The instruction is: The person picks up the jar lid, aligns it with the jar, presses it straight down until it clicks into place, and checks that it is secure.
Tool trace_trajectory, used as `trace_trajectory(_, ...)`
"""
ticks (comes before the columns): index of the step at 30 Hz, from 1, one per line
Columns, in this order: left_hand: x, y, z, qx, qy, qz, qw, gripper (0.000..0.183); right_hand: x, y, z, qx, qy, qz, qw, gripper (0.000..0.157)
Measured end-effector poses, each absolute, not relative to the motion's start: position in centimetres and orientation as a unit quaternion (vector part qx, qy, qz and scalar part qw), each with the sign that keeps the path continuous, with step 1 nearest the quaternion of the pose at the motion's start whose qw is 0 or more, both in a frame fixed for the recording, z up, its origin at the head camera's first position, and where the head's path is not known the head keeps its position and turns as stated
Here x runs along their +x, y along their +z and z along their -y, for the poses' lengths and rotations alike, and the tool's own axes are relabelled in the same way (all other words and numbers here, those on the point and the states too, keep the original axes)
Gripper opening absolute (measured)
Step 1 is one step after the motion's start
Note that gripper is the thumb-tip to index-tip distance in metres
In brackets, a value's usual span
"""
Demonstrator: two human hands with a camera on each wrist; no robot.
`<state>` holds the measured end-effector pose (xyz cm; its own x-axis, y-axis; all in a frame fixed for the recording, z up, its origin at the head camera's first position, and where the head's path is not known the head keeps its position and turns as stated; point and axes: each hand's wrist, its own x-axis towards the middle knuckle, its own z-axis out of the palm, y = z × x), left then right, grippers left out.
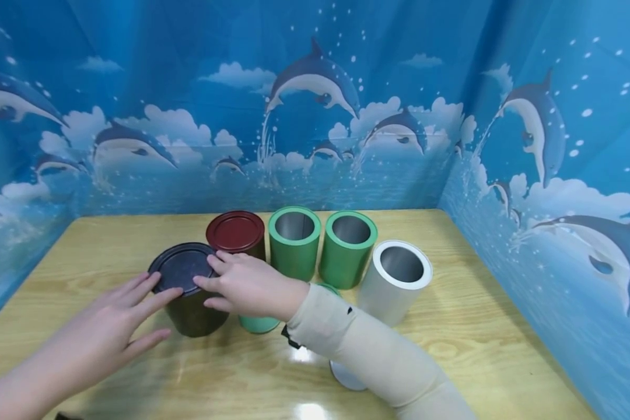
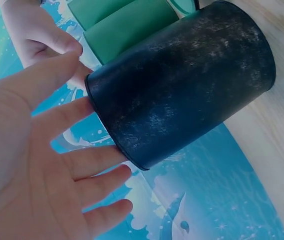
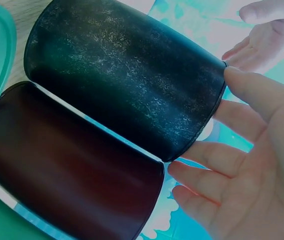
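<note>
A black can with its black lid on top stands upright at the left of the table. My left hand reaches over its near left side, fingers extended, tips on the lid's rim. From the right comes my right hand, its fingertips on the same lid's right edge. In the left wrist view the left hand's fingers lie spread along the rim of the can. The right wrist view has the right hand's thumb at the rim, with the dark red can close alongside.
Behind the black can, the dark red can wears its lid. Two lidless green cans and a lidless white can stand to the right. A green lid and a white lid lie partly hidden by my right arm.
</note>
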<state>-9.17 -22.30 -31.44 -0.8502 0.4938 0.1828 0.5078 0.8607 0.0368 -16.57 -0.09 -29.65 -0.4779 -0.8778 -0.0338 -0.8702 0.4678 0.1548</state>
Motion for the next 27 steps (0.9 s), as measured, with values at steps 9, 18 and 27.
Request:
trace_trajectory(9, -9.16, -31.64, 22.07, -0.259, -0.032, 0.961, 0.086, 0.064, -16.31, -29.83, 0.13, 0.52, -0.095, 0.847, 0.053, 0.051)
trace_trajectory(18, -9.22, -31.64, 22.27, -0.248, -0.044, 0.965, 0.071, 0.061, -16.3, -29.76, 0.54, 0.52, -0.093, 0.847, 0.056, 0.05)
trace_trajectory(27, -9.48, -31.41, 22.06, -0.247, -0.03, 0.967, 0.056, 0.062, -16.53, -29.66, 0.44, 0.505, -0.08, 0.858, 0.05, 0.048)
